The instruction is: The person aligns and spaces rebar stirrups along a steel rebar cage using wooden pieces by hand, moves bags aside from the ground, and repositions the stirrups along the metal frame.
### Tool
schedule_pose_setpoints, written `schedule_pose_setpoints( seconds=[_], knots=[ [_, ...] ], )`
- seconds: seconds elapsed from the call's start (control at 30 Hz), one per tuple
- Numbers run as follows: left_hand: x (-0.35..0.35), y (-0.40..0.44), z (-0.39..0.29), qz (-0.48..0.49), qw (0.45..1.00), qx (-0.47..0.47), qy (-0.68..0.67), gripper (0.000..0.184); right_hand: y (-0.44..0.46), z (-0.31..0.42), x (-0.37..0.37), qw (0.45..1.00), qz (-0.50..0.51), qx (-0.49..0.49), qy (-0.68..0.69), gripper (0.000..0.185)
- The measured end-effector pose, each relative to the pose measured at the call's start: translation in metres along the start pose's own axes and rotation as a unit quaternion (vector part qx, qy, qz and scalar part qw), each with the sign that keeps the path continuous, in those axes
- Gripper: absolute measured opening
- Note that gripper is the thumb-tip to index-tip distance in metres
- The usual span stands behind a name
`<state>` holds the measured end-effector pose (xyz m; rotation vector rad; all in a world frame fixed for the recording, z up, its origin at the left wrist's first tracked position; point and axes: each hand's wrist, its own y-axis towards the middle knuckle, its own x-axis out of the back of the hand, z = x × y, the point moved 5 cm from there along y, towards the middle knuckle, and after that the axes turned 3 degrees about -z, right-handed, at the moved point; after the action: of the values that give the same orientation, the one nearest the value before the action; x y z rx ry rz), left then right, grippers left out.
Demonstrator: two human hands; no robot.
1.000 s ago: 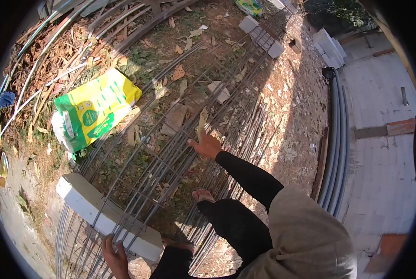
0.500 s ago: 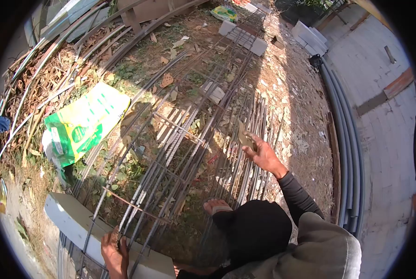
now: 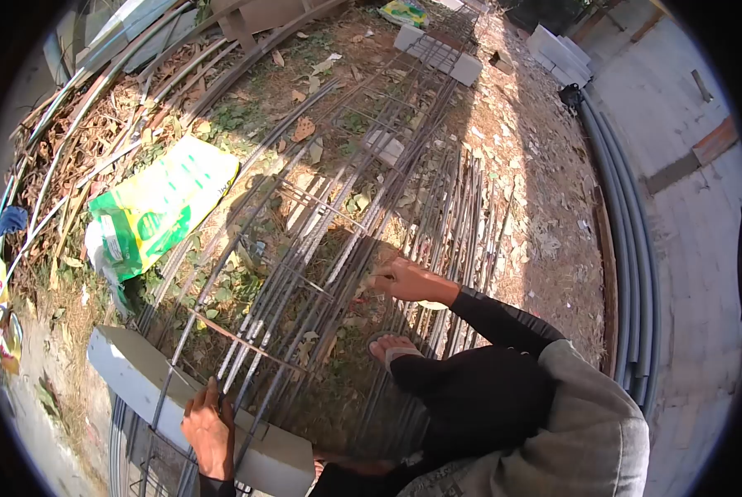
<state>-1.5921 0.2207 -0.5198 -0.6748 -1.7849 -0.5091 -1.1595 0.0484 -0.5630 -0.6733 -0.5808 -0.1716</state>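
My left hand (image 3: 209, 431) is at the lower left, its fingers curled round a steel bar of the long rebar cage (image 3: 259, 348), beside the pale block (image 3: 280, 455) under the cage's near end. Over the cage's right side, my right hand (image 3: 400, 280) points left with its fingers bent. Its fingertips are blurred, and whether they touch or hold anything is unclear. A pale leaf (image 3: 433, 305) shows just below the right wrist. Thin crossbars link the long bars, and more loose rods (image 3: 462, 224) lie on the ground to the right.
A yellow and green bag (image 3: 168, 203) lies left of the cage. Another pale block (image 3: 466, 69) is under its far end. Grey pipes (image 3: 628, 273) run beside the wall (image 3: 702, 248) at right. My sandalled foot (image 3: 391, 346) stands close to the bars.
My right hand first swung right, away from the cage, with a leaf at its fingers, then came back left over the bars. My left hand has stayed at the near end.
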Motion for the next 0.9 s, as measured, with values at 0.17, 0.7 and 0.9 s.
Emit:
schedule_pose_setpoints(
  seconds=[0.17,0.7,0.9],
  knots=[
    [-0.001,-0.001,0.001,-0.015,1.0,-0.026,0.002,0.047,0.032,-0.022,-0.122,0.946,0.12,0.021,0.302,0.063],
    [-0.041,-0.011,0.051,0.084,0.983,0.114,-0.115,0.033,0.061,0.034,-0.235,0.805,0.263,0.107,0.52,0.071],
    [0.002,0.01,-0.013,-0.002,1.0,-0.028,-0.006,0.03,0.107,0.018,-0.245,0.837,0.118,0.129,0.519,0.076]
  ],
)
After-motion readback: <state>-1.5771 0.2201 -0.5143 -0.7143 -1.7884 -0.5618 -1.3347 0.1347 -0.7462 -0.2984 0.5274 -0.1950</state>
